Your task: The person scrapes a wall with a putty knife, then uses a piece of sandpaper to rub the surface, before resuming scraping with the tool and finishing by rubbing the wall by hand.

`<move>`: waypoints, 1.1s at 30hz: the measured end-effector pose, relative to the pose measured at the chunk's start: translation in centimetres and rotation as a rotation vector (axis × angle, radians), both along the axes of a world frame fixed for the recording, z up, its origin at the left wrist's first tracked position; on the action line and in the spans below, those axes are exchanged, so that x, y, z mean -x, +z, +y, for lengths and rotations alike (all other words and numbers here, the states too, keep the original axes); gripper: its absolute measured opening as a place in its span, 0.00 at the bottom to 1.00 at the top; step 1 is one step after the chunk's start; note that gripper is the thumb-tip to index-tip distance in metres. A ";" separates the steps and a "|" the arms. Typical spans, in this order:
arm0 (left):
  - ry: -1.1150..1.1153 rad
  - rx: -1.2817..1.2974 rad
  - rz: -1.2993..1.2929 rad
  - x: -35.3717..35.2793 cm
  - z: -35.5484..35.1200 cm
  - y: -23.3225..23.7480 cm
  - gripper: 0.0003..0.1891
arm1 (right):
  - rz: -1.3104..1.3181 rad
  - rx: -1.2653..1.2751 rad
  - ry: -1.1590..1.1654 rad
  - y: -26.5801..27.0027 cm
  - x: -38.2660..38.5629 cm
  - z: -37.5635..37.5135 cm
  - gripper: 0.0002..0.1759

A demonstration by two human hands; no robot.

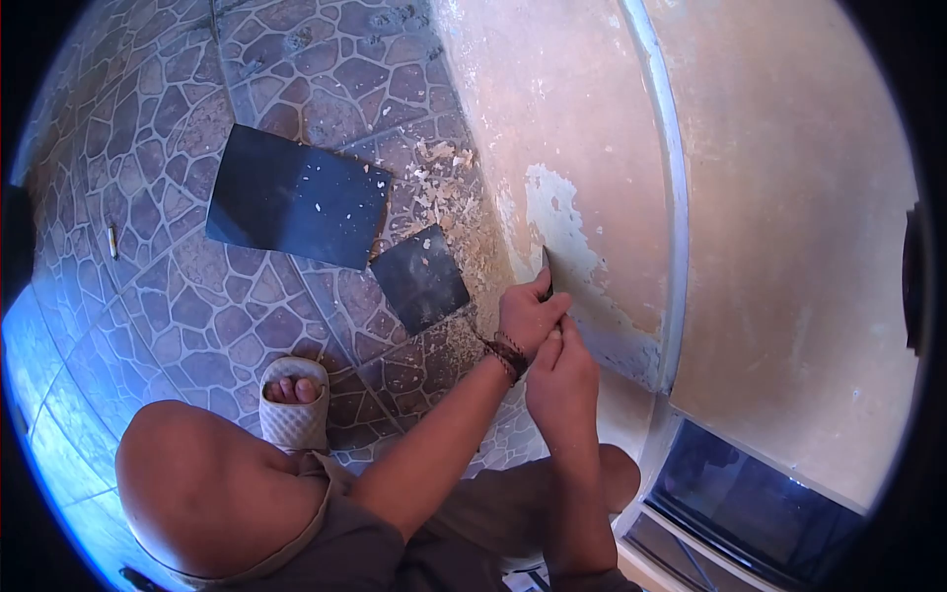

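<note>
My left hand [528,316], with dark bracelets at the wrist, is closed around a scraper [546,259]. Only its thin dark blade and a bit of the handle show; the rest is hidden in my fingers. The blade's tip is at the wall [602,148], beside a pale patch [562,212] where the coating has come off. Just below and to the right, my right hand [562,380] is closed on the lower end of the same tool, pressed against my left hand.
Peeled flakes [449,197] litter the stone-patterned floor [168,217] along the wall. A large dark sheet [296,197] and a smaller one [421,281] lie there. A small cylinder [112,242] is far left. A raised strip [674,197] runs down the wall, above a dark glass panel [750,503].
</note>
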State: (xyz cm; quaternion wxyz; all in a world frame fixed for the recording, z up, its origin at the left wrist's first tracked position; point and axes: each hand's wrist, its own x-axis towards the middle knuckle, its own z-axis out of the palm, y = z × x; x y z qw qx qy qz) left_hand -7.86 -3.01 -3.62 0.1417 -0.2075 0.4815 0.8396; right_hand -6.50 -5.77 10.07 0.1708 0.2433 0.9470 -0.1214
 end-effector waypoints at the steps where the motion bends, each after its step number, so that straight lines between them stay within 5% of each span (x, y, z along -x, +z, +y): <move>1: -0.060 -0.051 -0.038 0.2 -0.1 -0.7 0.21 | -0.011 -0.013 0.033 -0.5 0.2 0.2 0.21; 6: -0.180 -0.263 -0.131 0.9 -2.0 -2.9 0.23 | -0.064 -0.007 0.030 -3.6 0.4 0.5 0.22; 10: -0.003 0.070 0.014 -1.2 0.5 -1.2 0.16 | -0.016 0.026 0.007 -2.1 -1.0 1.3 0.22; 13: -0.189 -0.175 -0.132 -0.1 -0.5 -3.9 0.18 | -0.050 0.007 0.038 -3.2 -1.0 1.5 0.22; 19: -0.130 0.055 0.001 -1.2 0.1 -1.4 0.14 | 0.003 0.046 0.061 -2.9 -1.5 2.6 0.23; 23: -0.195 -0.147 -0.119 -0.8 -0.6 -3.5 0.17 | -0.052 -0.011 0.058 -4.0 -2.1 2.5 0.23; 27: -0.132 0.175 0.035 -2.5 1.1 -1.4 0.13 | 0.022 0.073 -0.013 -2.5 -2.8 3.2 0.24; 30: -0.190 -0.182 -0.117 -1.9 0.7 -4.3 0.16 | -0.080 -0.020 0.025 -4.0 -1.6 2.0 0.24; 33: -0.088 -0.104 -0.033 -2.2 0.6 -2.6 0.15 | -0.043 -0.008 0.025 -3.8 -2.7 2.5 0.24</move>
